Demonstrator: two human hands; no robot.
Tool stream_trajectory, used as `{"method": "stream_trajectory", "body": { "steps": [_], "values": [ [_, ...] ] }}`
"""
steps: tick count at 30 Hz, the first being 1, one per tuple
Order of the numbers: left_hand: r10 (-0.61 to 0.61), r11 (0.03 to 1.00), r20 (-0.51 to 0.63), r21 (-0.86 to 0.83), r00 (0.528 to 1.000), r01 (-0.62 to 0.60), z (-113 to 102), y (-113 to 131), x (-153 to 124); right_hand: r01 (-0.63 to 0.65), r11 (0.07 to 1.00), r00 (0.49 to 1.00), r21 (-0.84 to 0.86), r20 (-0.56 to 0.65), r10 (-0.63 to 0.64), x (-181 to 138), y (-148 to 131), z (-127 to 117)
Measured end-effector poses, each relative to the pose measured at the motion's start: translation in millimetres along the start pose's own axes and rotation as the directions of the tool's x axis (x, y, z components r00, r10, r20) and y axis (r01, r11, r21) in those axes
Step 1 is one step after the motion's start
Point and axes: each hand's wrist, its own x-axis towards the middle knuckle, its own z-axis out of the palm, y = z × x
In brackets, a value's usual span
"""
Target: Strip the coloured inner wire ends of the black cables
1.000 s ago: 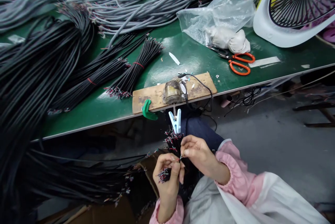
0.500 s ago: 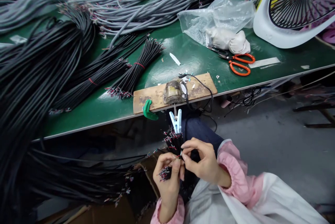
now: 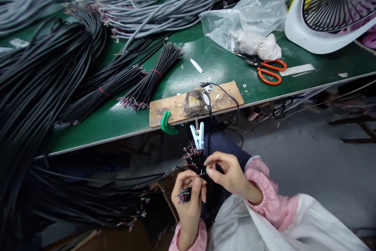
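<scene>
My left hand [image 3: 188, 198] is closed around a bunch of thin black cables [image 3: 184, 195], whose stripped ends with red and white wires poke out beside the palm. Between its thumb and forefinger it pinches one cable end [image 3: 201, 173], with a pale wire tip pointing up. Just to the right, my right hand [image 3: 227, 174] has thumb and forefinger slightly apart, off that tip, with nothing visible in them. Beyond both hands hang more black cables [image 3: 193, 157] with bared ends. A light blue clothes peg [image 3: 197, 135] sits above them, on the shaft of a small motor [image 3: 194, 103].
The motor sits on a wooden board [image 3: 170, 110] with a green clamp [image 3: 167, 123] at the table edge. Orange-handled scissors [image 3: 268, 72], a plastic bag [image 3: 223, 24] and a fan [image 3: 311, 39] are on the right. Black cables [image 3: 58, 63] and grey cables [image 3: 164, 12] cover the left and back.
My right hand's fingertips have parted and drawn slightly up and right, off the cable end. My left hand keeps its hold, nearly still.
</scene>
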Motion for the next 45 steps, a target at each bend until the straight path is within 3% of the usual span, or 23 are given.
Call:
{"method": "stream_trajectory", "body": {
  "steps": [4,14,19,22,31,38,41,45],
  "values": [
    [-0.022,1.000,0.010,0.014,1.000,0.022,-3,-1,0,-0.058,0.998,0.991,0.016,0.124,0.056,0,0,1],
    [-0.155,0.983,-0.012,0.097,0.988,0.156,-16,0,-2,-0.122,0.988,0.977,0.099,0.189,0.101,-3,2,2],
    [-0.083,0.996,0.099,0.044,0.992,0.079,-16,2,-1,-0.277,0.935,0.934,0.220,0.291,0.208,-3,3,3],
    [-0.085,0.996,0.185,-0.001,0.979,0.087,-13,6,-1,-0.318,0.918,0.925,0.237,0.290,0.246,-2,2,2],
    [-0.114,0.993,0.153,-0.023,0.982,0.119,-6,10,-2,-0.311,0.921,0.942,0.234,0.204,0.266,0,0,2],
    [-0.148,0.989,0.050,-0.020,0.988,0.149,-8,8,-3,-0.187,0.955,0.955,0.231,0.270,0.122,-2,2,0],
    [-0.141,0.990,-0.030,0.013,0.990,0.142,-9,7,-2,-0.118,0.981,0.968,0.155,0.240,0.078,-3,3,1],
    [-0.149,0.989,-0.027,0.015,0.988,0.149,-7,5,-1,-0.120,0.985,0.976,0.125,0.197,0.094,-3,3,3]
  ]
}}
